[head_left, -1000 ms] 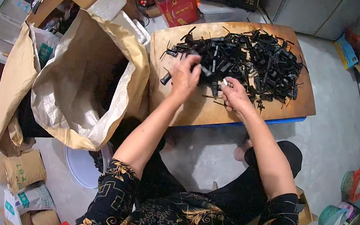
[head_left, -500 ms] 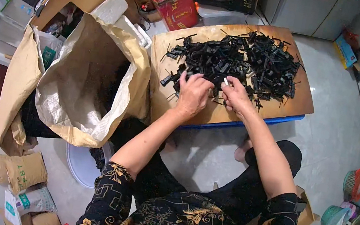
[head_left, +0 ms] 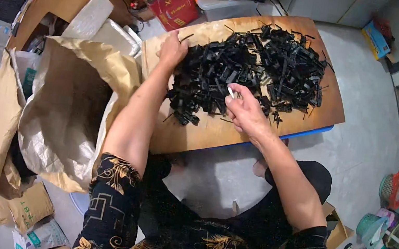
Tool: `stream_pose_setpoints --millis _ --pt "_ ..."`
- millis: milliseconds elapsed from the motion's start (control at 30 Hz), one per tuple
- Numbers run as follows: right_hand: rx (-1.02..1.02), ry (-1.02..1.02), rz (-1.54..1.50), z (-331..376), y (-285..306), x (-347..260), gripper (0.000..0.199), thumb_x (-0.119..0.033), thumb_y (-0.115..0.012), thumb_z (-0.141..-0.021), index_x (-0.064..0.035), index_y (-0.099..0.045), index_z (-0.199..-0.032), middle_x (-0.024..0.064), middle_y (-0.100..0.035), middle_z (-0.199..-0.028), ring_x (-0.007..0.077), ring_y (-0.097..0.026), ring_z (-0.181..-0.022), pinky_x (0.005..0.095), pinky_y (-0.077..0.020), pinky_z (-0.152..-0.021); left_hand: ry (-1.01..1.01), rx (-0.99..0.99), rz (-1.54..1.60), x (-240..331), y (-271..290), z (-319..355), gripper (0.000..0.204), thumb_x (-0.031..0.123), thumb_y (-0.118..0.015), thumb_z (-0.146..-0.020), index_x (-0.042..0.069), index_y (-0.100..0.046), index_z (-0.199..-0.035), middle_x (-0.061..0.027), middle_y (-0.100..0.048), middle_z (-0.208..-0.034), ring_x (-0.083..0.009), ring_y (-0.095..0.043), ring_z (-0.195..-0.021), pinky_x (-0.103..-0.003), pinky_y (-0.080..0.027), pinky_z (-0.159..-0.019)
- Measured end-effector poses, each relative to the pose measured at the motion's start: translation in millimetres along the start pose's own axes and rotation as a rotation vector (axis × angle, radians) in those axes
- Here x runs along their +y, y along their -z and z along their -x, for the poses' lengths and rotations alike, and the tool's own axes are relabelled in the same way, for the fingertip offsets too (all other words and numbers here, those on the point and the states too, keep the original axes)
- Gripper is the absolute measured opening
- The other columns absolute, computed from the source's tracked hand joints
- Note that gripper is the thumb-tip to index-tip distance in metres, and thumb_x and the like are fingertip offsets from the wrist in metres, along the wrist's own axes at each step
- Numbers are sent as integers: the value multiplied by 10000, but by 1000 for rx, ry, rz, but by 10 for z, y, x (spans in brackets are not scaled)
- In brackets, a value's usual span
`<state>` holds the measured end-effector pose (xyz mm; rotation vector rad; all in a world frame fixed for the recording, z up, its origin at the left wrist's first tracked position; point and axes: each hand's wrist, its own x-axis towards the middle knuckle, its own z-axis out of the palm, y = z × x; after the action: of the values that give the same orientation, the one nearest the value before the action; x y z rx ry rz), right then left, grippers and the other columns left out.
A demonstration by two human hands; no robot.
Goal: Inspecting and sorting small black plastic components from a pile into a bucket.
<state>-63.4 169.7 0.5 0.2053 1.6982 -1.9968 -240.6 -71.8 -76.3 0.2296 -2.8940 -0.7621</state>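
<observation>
A heap of small black plastic parts point(head_left: 224, 70), many with thin stems, covers much of a wooden board point(head_left: 176, 139). My left hand point(head_left: 172, 52) reaches to the heap's far left edge. Its fingers are curled beside a dark stem, and what they grip is hidden. Over the near middle of the heap, my right hand point(head_left: 248, 112) pinches a slim stick with a white end point(head_left: 230, 92) between thumb and fingers. The rest of that stick is covered by the hand.
Left of the board stands a large open paper sack point(head_left: 62, 107) with a pale woven lining. Behind the board are a red box point(head_left: 170, 1), white foam pieces point(head_left: 91, 16) and a translucent tub point(head_left: 224, 6). Baskets point(head_left: 369, 227) stand on the right; filled bags point(head_left: 30, 207) lie lower left.
My left hand has moved from the heap's front to its far left edge. My right hand has shifted slightly left and nearer, still holding the white-ended stick. The whole view has shifted.
</observation>
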Motion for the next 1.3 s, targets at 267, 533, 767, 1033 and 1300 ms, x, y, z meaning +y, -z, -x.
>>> stream_pose_setpoints --millis 267,533,767,1033,1300 --pt "-21 35 49 -77 44 42 362 -205 -513 -889 -105 -396 -1218 -18 -431 -621 43 -321 -434 210 -246 -366 -122 -153 -56 108 17 30 343 304 -511 -790 64 -606 -1016 -219 -610 -954 -356 -569 -943 -420 -427 -834" --pt "-15 172 121 -123 -1 140 343 -169 -516 -877 -51 -424 -1185 -24 -439 -601 51 -383 -478 214 -301 -402 -170 -11 248 280 539 610 414 338 -349 -887 25 -593 -1007 -198 -615 -848 -361 -574 -836 -391 -429 -746" --pt "74 605 385 128 -262 27 349 -147 -648 -803 -10 -505 -1091 -48 -391 -608 42 -362 -565 199 -342 -513 140 -162 977 936 1064 1638 391 299 -359 -897 5 -521 -1097 -128 -569 -892 -201 -618 -687 -256 -477 -552" --pt "-3 700 105 169 -246 119 163 -160 -528 -888 -24 -538 -977 -11 -567 -720 50 -526 -615 195 -437 -527 212 -443 1284 1077 985 2096 350 282 -390 -934 16 -482 -1142 -97 -530 -1046 -160 -575 -817 -277 -510 -654" --pt "-480 96 4 521 213 -87 154 -224 -531 -885 -96 -549 -969 -77 -404 -547 -1 -312 -410 149 -223 -361 -49 -825 1143 1026 1275 2325 459 226 -571 -860 25 -409 -1239 -94 -602 -907 -134 -614 -740 -199 -459 -598"
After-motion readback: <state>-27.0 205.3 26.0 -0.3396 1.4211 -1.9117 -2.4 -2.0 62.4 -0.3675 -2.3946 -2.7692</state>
